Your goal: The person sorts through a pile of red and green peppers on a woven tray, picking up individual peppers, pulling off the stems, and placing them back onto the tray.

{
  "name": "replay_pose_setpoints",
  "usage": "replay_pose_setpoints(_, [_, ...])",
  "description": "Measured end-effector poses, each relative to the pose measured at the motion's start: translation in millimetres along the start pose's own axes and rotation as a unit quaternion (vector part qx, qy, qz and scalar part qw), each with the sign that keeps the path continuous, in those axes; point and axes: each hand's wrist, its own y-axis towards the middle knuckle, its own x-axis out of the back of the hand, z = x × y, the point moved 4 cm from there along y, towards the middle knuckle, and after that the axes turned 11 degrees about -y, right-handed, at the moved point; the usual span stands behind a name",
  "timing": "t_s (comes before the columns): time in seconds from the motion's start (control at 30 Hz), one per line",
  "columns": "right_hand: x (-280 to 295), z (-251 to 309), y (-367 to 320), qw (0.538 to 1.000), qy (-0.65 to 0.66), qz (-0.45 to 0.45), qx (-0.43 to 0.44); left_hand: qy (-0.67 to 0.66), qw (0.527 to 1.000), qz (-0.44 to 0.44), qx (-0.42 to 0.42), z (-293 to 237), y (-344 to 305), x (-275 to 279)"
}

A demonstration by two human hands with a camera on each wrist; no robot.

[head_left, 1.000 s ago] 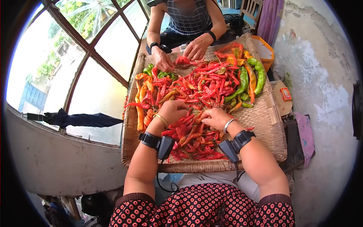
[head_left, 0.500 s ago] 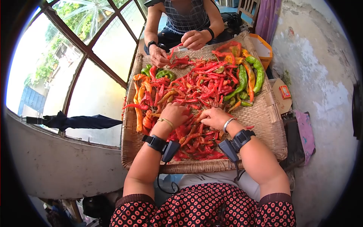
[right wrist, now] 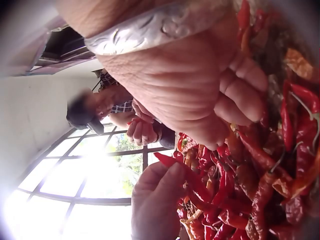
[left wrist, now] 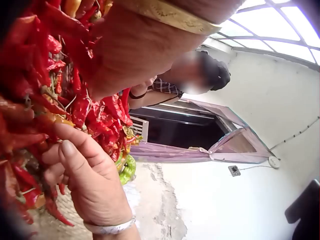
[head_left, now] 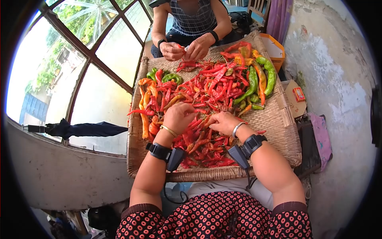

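Note:
My left hand (head_left: pixel 178 118) is over the pile of red chili peppers (head_left: pixel 211 151). In the right wrist view its thumb and fingers pinch a red chili pepper (right wrist: pixel 196 181). Close beside it, my right hand (head_left: pixel 224 122) reaches into the pile. The left wrist view shows its thumb and forefinger at an orange-red chili pepper (left wrist: pixel 54 119), gripped at one end. Many of the peppers look wrinkled, and some have thin stems. All lie on a wide woven tray (head_left: pixel 280 133).
Across the tray a person's hands (head_left: pixel 187 49) hold a red pepper. Long green peppers (head_left: pixel 270 75) lie at the far right, orange ones (head_left: pixel 143 115) along the left. A folded umbrella (head_left: pixel 87 129) lies by the window; an open box (head_left: pixel 273 49) stands beyond the tray's right side.
The other person's hands have lifted from the peppers and come together around a red one. My left hand shifted slightly right, then back left; my right hand has barely moved.

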Motion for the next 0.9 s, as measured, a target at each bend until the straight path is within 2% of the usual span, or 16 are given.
replay_pose_setpoints(0.07, [-1,-1,0,1.0,0.006,0.005,-0.006,-0.118,0.98,-0.138,0.085,1,3,18])
replay_pose_setpoints(0.1, [-1,-2,1,1.0,0.012,0.01,-0.011,-0.241,0.947,-0.182,0.113,3,5,21])
replay_pose_setpoints(0.13, [-1,-4,1,1.0,0.012,0.011,-0.012,-0.288,0.924,-0.239,0.082,10,8,24])
replay_pose_setpoints(0.2, [-2,-6,2,1.0,0.024,0.009,-0.005,-0.432,0.84,-0.286,0.161,18,7,31])
replay_pose_setpoints(0.27, [-2,-7,2,1.0,0.018,0.009,-0.004,-0.466,0.821,-0.277,0.178,34,6,29])
replay_pose_setpoints(0.33, [-2,-6,2,1.0,0.012,0.009,-0.002,-0.611,0.72,-0.276,0.179,41,6,21])
replay_pose_setpoints(0.4, [-3,-6,3,1.0,-0.01,0.003,0.003,-0.633,0.721,-0.231,0.162,40,8,12])
replay_pose_setpoints(0.47, [-4,-6,4,1.0,-0.017,0.007,0.002,-0.502,0.836,-0.092,0.201,34,4,-3])
replay_pose_setpoints(0.5, [-4,-6,4,1.0,-0.023,0.009,0.001,-0.34,0.921,-0.009,0.188,34,4,-7])
replay_pose_setpoints(0.53, [-5,-6,4,1.0,-0.024,0.01,0.0,-0.341,0.921,-0.009,0.188,35,1,-9])
replay_pose_setpoints(0.57, [-5,-6,4,1.0,-0.023,0.008,0.004,-0.223,0.952,0.081,0.191,34,-2,-16])
replay_pose_setpoints(0.6, [-4,-6,4,1.0,-0.022,0.006,0.009,-0.1,0.962,0.169,0.189,32,-5,-24])
replay_pose_setpoints(0.63, [-5,-7,3,1.0,-0.021,0.007,0.007,-0.102,0.962,0.171,0.189,33,-8,-29])
replay_pose_setpoints(0.7, [-5,-7,4,1.0,-0.007,0.0,0.001,0.048,0.984,0.164,0.049,25,-10,-38])
replay_pose_setpoints(0.83, [-2,-10,7,1.0,-0.004,-0.03,0.005,0.12,0.971,0.186,0.092,25,-10,-47])
replay_pose_setpoints(0.9, [1,-10,5,0.994,-0.081,-0.069,-0.007,0.09,0.97,0.215,0.075,26,-12,-49])
